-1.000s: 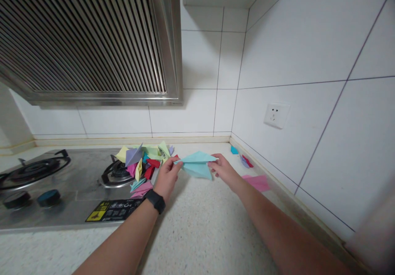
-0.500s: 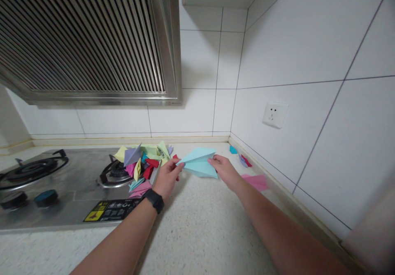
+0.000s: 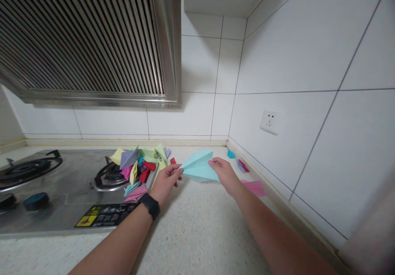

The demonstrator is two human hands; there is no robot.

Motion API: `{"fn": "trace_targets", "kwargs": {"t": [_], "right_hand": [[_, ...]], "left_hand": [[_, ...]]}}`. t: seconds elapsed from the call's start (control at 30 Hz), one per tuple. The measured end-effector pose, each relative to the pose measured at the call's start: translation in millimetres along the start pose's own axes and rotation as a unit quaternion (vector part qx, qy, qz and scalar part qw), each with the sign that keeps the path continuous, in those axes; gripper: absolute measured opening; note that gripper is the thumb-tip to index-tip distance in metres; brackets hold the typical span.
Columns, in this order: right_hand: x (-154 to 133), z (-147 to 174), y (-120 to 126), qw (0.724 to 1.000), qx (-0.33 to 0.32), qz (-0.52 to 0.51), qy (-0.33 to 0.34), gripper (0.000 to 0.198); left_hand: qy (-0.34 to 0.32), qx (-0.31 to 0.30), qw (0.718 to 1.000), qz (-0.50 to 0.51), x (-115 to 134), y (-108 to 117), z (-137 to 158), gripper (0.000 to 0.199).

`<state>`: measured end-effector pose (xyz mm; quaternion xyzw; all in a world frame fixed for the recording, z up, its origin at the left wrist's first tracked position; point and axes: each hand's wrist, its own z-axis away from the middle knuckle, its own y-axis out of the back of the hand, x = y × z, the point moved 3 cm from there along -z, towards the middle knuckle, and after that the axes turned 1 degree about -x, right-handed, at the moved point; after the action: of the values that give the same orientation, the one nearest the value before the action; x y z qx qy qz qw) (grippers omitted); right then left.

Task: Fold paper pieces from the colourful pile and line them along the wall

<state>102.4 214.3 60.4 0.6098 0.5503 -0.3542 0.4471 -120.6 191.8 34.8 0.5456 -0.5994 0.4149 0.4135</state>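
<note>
A light blue paper airplane (image 3: pixel 199 167) is held between my two hands above the speckled countertop (image 3: pixel 197 221), its pointed nose towards the left. My left hand (image 3: pixel 167 179), with a black watch on the wrist, pinches that nose between thumb and fingers. At the other end, my right hand (image 3: pixel 224 174) is closed on the wide tail edge, its thumb on top. Left of my left hand lies a heap of folded paper pieces (image 3: pixel 129 160) in yellow, purple, green, red, pink and blue, spread over the right burner and the hob's edge.
A gas hob (image 3: pixel 70 188) with two burners and knobs fills the left side, under a slatted range hood (image 3: pixel 92 45). By the right wall lie pink paper (image 3: pixel 254 188), a small blue piece (image 3: pixel 231 154) and a purple-and-red piece (image 3: pixel 242 166). A socket (image 3: pixel 272 121) is on the tiles.
Both hands keep hold of the paper airplane, which has tilted slightly. My view has shifted a little; the paper pieces around have not moved.
</note>
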Motion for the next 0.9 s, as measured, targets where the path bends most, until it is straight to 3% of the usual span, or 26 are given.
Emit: {"fn": "trace_targets", "kwargs": {"t": [0.4,0.9], "right_hand": [[12,-4,3,0.999,-0.013,-0.046,-0.02,0.03],[5,-3,4,0.997,-0.032,-0.065,-0.031,0.034]], "left_hand": [[0.018,0.005,1.0,0.02,3,0,0,0.043],[-0.004,0.027,1.0,0.008,5,3,1,0.039]]}}
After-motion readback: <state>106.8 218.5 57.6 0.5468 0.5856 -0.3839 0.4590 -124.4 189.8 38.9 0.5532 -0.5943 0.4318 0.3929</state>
